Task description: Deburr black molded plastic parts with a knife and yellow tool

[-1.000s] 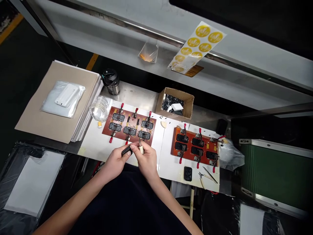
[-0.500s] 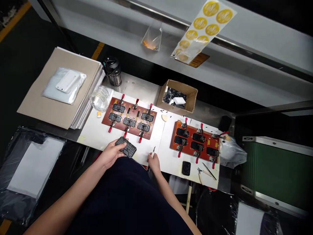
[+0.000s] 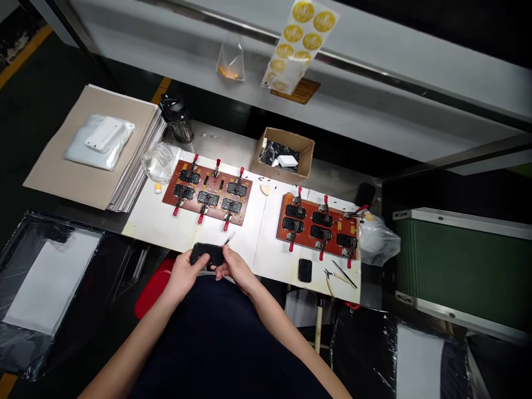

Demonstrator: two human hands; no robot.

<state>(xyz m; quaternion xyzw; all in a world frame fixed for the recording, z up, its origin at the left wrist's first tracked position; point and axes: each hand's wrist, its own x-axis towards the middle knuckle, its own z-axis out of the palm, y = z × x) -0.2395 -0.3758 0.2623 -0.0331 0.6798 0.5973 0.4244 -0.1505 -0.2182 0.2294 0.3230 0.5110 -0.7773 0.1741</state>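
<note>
Both of my hands grip a flat black plastic part (image 3: 208, 255) at the near edge of the white work surface (image 3: 158, 230). My left hand (image 3: 183, 273) is closed on its left end. Closed on the right end, my right hand (image 3: 235, 268) also carries a thin blade tool (image 3: 228, 238) that points up and away. Just beyond lies a dark red clamp fixture (image 3: 206, 192) loaded with several black parts.
An orange fixture (image 3: 318, 228) with black parts sits to the right, a loose black part (image 3: 305, 270) and tweezers (image 3: 339, 274) before it. A cardboard box (image 3: 284, 156) of parts is behind. A paper stack (image 3: 89, 149), bagged item and flask (image 3: 177, 117) are at left. A green conveyor (image 3: 461, 271) stands right.
My right hand has come back from the table edge to the black part, which both hands now hold. The part has turned from face-up to nearly edge-on. The camera view shifted right.
</note>
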